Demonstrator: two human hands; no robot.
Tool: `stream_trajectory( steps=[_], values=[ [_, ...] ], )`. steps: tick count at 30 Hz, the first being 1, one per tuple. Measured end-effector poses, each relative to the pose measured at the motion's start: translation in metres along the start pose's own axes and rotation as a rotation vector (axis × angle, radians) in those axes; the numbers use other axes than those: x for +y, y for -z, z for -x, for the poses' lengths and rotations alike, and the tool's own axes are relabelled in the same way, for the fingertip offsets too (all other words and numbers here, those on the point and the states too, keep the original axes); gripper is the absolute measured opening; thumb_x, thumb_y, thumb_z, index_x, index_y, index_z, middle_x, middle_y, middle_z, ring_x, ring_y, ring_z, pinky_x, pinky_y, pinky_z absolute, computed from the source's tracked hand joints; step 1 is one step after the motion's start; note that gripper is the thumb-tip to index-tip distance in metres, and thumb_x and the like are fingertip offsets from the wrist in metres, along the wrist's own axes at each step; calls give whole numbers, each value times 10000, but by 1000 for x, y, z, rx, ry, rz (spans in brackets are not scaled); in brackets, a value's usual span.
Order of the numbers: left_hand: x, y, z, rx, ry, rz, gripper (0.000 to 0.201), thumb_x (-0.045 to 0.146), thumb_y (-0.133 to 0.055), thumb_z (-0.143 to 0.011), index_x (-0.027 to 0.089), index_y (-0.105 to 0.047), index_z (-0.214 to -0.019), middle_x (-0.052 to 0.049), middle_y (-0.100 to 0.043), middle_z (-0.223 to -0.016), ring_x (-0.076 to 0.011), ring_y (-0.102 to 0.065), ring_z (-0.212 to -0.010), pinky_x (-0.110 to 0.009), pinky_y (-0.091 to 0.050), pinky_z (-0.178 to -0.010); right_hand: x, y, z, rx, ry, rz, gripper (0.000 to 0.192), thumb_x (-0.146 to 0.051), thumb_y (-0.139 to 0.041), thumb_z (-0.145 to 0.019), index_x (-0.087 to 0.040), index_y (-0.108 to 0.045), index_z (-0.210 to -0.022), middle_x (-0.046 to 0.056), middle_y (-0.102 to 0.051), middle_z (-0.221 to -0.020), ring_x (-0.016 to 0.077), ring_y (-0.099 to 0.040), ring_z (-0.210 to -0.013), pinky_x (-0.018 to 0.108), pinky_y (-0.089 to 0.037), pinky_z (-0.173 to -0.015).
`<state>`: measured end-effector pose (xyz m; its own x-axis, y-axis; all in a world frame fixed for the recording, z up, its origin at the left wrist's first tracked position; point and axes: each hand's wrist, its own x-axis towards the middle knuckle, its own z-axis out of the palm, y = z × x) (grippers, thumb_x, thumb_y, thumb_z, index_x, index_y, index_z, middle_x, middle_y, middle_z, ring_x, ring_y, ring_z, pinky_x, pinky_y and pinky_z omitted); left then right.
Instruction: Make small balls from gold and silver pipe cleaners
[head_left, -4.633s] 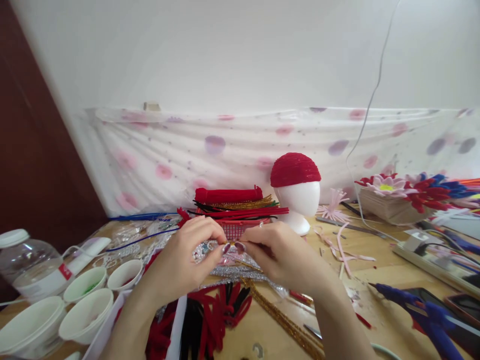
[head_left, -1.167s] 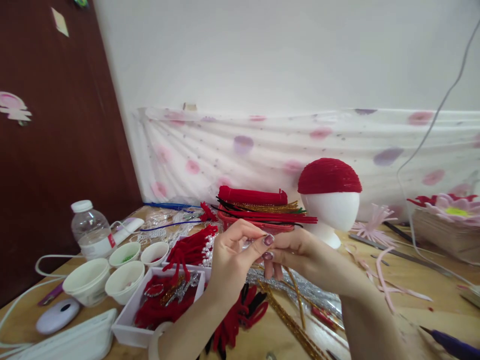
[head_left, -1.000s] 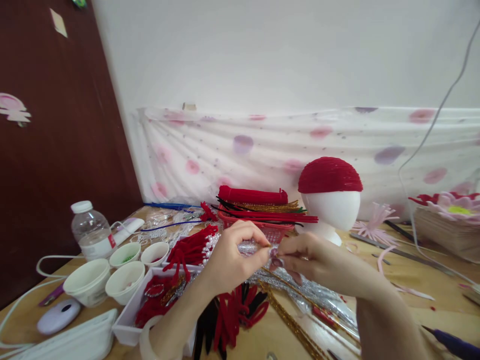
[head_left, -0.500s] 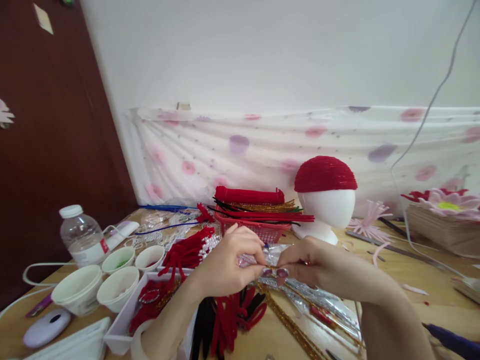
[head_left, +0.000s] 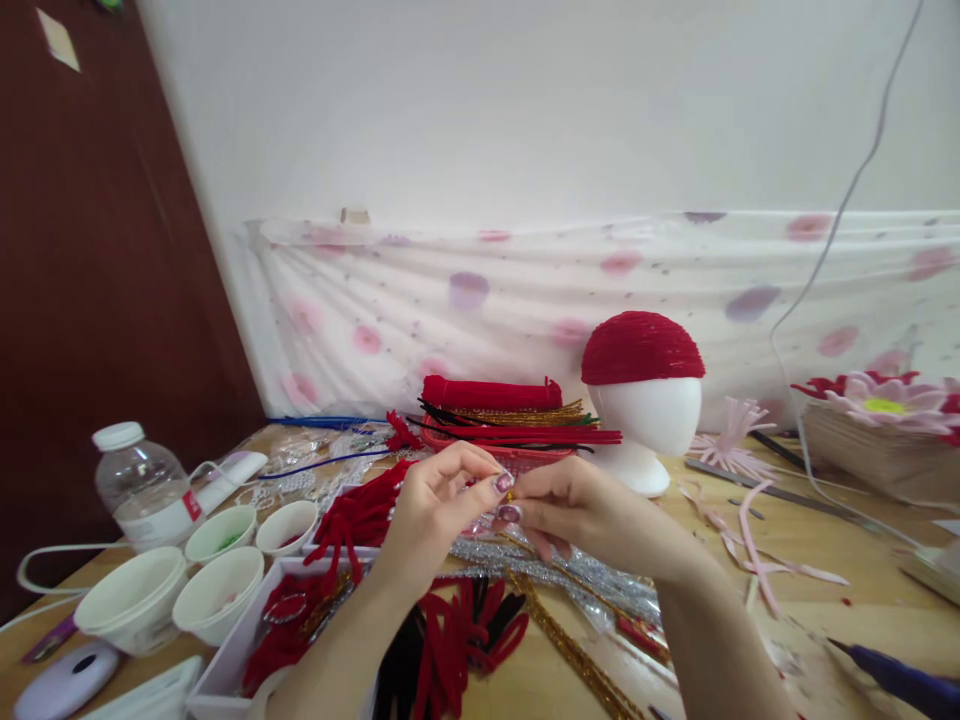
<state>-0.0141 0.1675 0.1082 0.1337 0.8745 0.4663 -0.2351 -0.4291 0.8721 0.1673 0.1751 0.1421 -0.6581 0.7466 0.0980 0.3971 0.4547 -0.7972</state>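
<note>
Fingertips of left hand (head_left: 431, 505) and right hand (head_left: 574, 505) pinch small trinket (head_left: 504, 497).

Bright, soft, even daylight; faint shadows, wide-angle bending toward the edges.

Glittery silver tinsel stems (head_left: 555, 570) on a matt wooden table (head_left: 825, 610).

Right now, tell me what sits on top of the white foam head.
A red dome-shaped cap covers the crown of the white foam head. The foam beneath the cap is hidden.
</note>
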Motion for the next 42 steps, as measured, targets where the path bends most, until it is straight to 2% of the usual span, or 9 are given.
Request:
stream_trajectory(
  steps=[4, 7, 17, 22, 25, 30, 33, 37, 42],
  values=[
    [12, 15, -5, -262, -224, -559, 104, 112, -697, -767, 201, -679, -717, -31, -697, -829, -216, -622, -868, -369, -451, -847, 5, 15, 14, -22, -64, 140, 286, -307, -591, -936, -155, -700, -720, -52, -462, -539, 80, -380, -498, 216, -276, -456],
    [16, 17, -3, -375, -263, -743, 157, 60, -677, -740, 211, -644, -710, -29, -701, -827, -247, -609, -939, -416, -435, -912, 7, 16, 18, -73, -15, 198, 257, -292, -574, -950, -165, -760, -826, -41, -489, -572, 91, -376, -523, 222, -286, -473],
    [12, 24, -7, -385, -141, -572, 200, 77, -756, -733, 205, -644, -627, -22, -693, -776, -248, -630, -944, -390, -460, -899, 0, 18, 21, -64, 42, 267, 281, -231, -511, -955, -149, -693, -757, -6, -579, -676, 108, -451, -593, 237, -329, -530],
    [18, 24, -5, -453, -111, -733, 122, 131, -816, -703, 204, -721, -726, -50, -749, -870, -288, -627, -1024, -449, -445, -936, 0, 20, 23, -91, 5, 289, 255, -185, -526, -924, -155, -735, -780, 8, -648, -687, 113, -496, -602, 241, -356, -562],
    [20, 21, -1, -477, -111, -851, 108, 147, -795, -739, 233, -746, -782, -32, -764, -925, -289, -623, -1056, -550, -347, -1055, -2, 17, 20, -134, -27, 333, 260, -197, -542, -913, -158, -755, -768, 5, -652, -659, 112, -495, -585, 243, -355, -563],
    [15, 14, 7, -573, -135, -1137, 128, 163, -765, -777, 240, -712, -689, 3, -741, -839, -284, -609, -1053, -720, -13, -1130, -12, 2, 11, -178, -189, 467, 230, -131, -562, -834, -170, -758, -720, -30, -565, -549, 99, -451, -510, 245, -305, -503],
    [14, 9, 10, -634, -118, -1241, 178, 140, -698, -817, 214, -693, -656, -1, -721, -811, -266, -611, -1032, -724, 0, -1128, -14, -5, 7, -170, -236, 510, 215, -93, -569, -782, -175, -737, -676, -45, -520, -517, 91, -417, -484, 246, -273, -479],
    [20, 14, 5, -575, -78, -1127, 187, 86, -679, -794, 201, -669, -648, 7, -706, -815, -229, -628, -956, -670, -128, -1131, -7, 2, 11, -153, -84, 459, 251, -103, -532, -860, -167, -709, -694, -36, -542, -575, 96, -442, -545, 241, -321, -540],
    [21, 30, -8, -376, -152, -644, 154, 117, -716, -759, 196, -686, -630, -21, -695, -770, -232, -643, -930, -405, -445, -904, -4, 16, 21, -57, 64, 304, 248, -181, -503, -949, -169, -647, -747, -38, -538, -643, 92, -436, -586, 217, -337, -546]
  ],
)
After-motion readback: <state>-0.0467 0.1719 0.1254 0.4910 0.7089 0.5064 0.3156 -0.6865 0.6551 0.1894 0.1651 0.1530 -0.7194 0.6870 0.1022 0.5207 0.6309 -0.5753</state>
